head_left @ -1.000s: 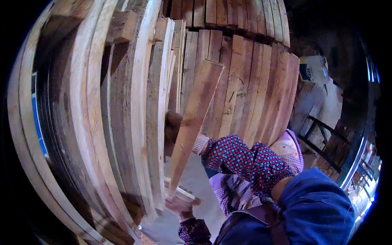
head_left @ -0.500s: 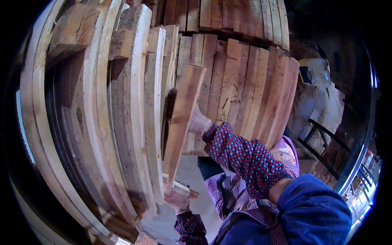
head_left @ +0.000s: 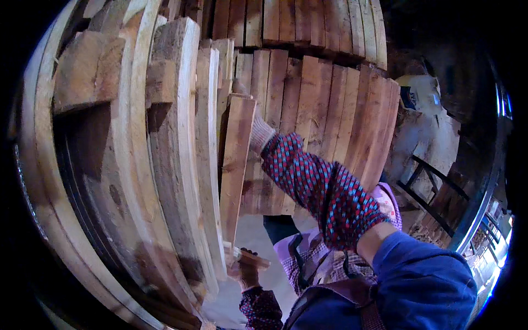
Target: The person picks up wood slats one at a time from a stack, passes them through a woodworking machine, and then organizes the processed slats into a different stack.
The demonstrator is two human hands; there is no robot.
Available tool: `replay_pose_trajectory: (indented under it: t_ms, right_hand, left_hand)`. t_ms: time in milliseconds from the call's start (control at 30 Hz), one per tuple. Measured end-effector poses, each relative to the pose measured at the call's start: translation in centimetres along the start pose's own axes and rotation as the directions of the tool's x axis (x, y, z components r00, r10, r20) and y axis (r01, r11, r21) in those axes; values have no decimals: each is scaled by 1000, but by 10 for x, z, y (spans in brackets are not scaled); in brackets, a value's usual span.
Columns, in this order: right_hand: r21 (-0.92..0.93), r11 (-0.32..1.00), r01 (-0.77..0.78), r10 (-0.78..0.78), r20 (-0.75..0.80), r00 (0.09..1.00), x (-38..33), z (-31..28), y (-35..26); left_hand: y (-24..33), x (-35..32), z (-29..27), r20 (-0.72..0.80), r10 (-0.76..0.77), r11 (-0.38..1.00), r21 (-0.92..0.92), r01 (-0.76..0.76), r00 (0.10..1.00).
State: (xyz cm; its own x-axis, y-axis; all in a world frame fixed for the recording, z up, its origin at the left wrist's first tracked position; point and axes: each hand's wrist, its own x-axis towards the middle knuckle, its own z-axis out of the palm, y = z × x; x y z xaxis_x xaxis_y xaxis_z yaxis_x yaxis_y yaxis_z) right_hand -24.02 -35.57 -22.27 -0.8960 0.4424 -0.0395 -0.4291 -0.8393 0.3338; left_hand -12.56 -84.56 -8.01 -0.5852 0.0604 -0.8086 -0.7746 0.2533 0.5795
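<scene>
A reddish-brown wooden board [head_left: 237,165] stands lengthwise against the edge of the timber stack on the left. My right hand [head_left: 258,127], in a pale knitted glove, reaches behind its far part. Fingertips show over the far end, and the board hides the rest of the grip. At the board's near end is my left hand [head_left: 246,273], also gloved. Its dark fingertips curl over a short wooden strip [head_left: 254,259] that crosses just beside the board. Whether the left hand also touches the board I cannot tell. Patterned sleeve covers wrap both forearms.
Tall stacked planks [head_left: 187,159] with crosswise blocks [head_left: 91,71] rise on the left. Tightly packed boards [head_left: 324,121] lie ahead, with another row [head_left: 308,22] behind them. To the right are a white sack [head_left: 422,93] and a black metal frame [head_left: 434,187].
The board's far end has shifted left, so the board lies closer to the left stack and more in line with it. My right hand moved left and farther out with it.
</scene>
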Motion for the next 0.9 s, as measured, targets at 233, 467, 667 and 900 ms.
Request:
replay_pose_trajectory:
  t_ms: [233,467,667,900]
  right_hand:
    - [-632,752,187,-385,-190,903,16,77,12]
    - [-776,631,-13,-107,-104,989,58,111,-51]
    - [-795,602,-74,-92,-161,983,55,133,-32]
    - [-716,638,-282,-18,-381,925,69,153,-27]
  left_hand:
    - [28,-14,28,48,-161,897,-409,166,986]
    - [38,-5,42,9,-206,902,-387,193,979]
    - [3,17,0,0,-217,877,-440,195,976]
    - [27,3,25,75,-144,878,-451,162,987]
